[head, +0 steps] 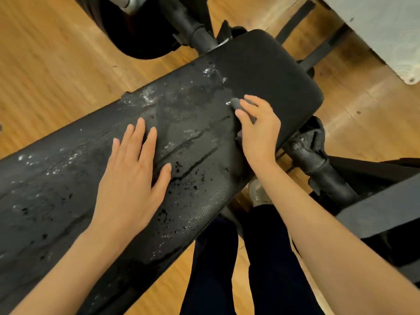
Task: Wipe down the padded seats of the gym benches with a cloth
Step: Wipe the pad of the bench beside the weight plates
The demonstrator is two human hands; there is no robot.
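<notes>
A long black padded bench (75, 185) runs from lower left to upper right, its vinyl cracked, worn and wet with white specks. A smaller matte seat pad (270, 71) adjoins it at the upper right. My left hand (131, 178) lies flat on the long pad with fingers spread. My right hand (259, 130) holds a bunched dark grey cloth (236, 103) at the seam between the two pads; most of the cloth is hidden under the fingers.
Black metal frame tubes of the bench stick out at the top (195, 30) and at the right (322, 169). A grey padded part (381, 214) lies lower right. Wooden floor (56, 53) surrounds the bench. My dark-trousered legs (227, 269) stand against its near side.
</notes>
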